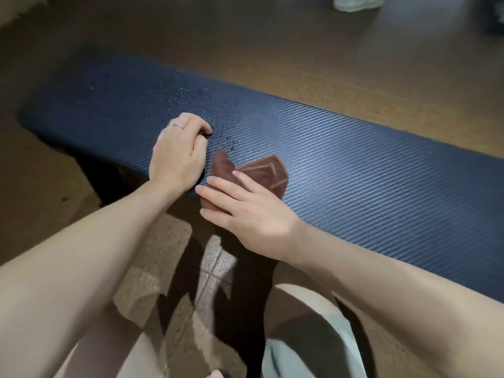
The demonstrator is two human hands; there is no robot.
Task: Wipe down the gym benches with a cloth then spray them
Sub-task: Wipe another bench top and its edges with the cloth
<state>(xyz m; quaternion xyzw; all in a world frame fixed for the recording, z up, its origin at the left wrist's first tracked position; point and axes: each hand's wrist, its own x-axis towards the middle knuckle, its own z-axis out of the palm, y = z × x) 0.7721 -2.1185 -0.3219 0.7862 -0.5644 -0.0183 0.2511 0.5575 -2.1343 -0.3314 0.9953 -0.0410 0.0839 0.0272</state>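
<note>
Head view: dark navy padded gym bench (341, 148) runs diagonally from upper left to lower right, surface ribbed with fine diagonal lines, slight sheen. Cluster of small liquid droplets (207, 115) beads on the pad toward the left end, just beyond the left hand. Brown cloth (261, 173) folded into a rough angular shape, lies on the near edge of the bench, one corner poking up toward the droplets. Right hand (245, 211) lies flat on the cloth, fingers straight and spread, pressing it against the pad; nothing gripped. Left hand (180, 151) rests on the bench just left of the cloth, fingers curled under with knuckles up, thin ring (178, 126) on one finger; something small and dark shows at the fingertips, cannot tell what, or whether it is held. Tan floor (354, 64) behind, pale shoe (357, 1) at top edge, blurred.
</note>
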